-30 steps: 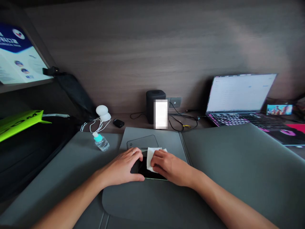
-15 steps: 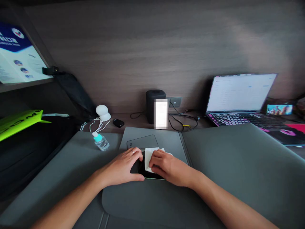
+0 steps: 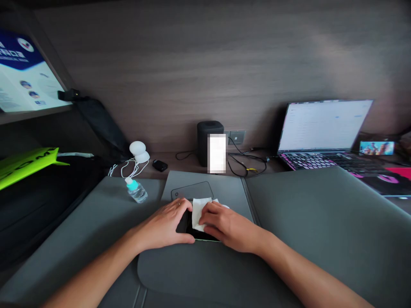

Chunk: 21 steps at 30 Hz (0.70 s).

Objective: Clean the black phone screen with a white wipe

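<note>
A rounded grey flap (image 3: 205,269) is lying on the near side of a black glossy device (image 3: 203,235), which is resting flat with a thin pale-green edge showing. The left hand (image 3: 192,223) is gripping this device around its left end, the thumb lying along the near edge and the fingers bending over the far one; a ring is showing on one finger. The right hand (image 3: 210,224) is pinching a folded white tissue (image 3: 197,214) and pressing it onto the device's dark face, its knuckles covering the right part.

Just beyond the device, a grey panel (image 3: 229,188) is showing a dark rounded outline. To the device's right, a wide grey covering (image 3: 305,214) is extending. To its left and slightly beyond, a clear bottle (image 3: 138,193) with a turquoise collar is standing.

Farther beyond the device, a black fob (image 3: 159,165) and a white round-topped gadget (image 3: 138,150) are sitting to its left on the brown bench (image 3: 181,167). Straight beyond it, a black speaker (image 3: 203,147) is standing, a pixelated white patch covering part of it. Beyond and right of the device, black cables (image 3: 239,170) are trailing, and an open laptop (image 3: 326,126) is showing a pale screen.
</note>
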### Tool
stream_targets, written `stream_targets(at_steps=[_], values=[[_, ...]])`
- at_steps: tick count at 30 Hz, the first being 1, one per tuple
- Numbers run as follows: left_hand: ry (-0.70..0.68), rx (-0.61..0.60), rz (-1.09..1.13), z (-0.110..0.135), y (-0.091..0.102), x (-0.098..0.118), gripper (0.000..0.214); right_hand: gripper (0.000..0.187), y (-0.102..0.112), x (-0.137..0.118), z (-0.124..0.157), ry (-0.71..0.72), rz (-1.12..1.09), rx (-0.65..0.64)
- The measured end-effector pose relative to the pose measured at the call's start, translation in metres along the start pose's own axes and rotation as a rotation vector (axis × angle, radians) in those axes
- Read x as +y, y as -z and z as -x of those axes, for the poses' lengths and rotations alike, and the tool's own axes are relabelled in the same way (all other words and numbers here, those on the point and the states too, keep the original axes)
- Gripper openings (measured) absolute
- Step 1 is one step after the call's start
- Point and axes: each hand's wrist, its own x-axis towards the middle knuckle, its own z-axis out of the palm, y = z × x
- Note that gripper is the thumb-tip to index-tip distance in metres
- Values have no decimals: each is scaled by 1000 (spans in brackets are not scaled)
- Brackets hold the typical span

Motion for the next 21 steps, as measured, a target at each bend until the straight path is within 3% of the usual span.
stream_targets(at_steps=[4,7,12,21], values=[[-9,7,33,-1,-1,-1,72,18,-1,-9,0,93,-76,-51],[-8,1,37,-2,-2,-2,83,18,-2,-9,-2,73,-68,-42],[55,-40,-8,-2,-2,-3,91,18,-3,-5,-5,-24,-13,13],[-13,-19,-7,-2,-4,-7,90,18,-9,-10,-6,117,-52,-13]])
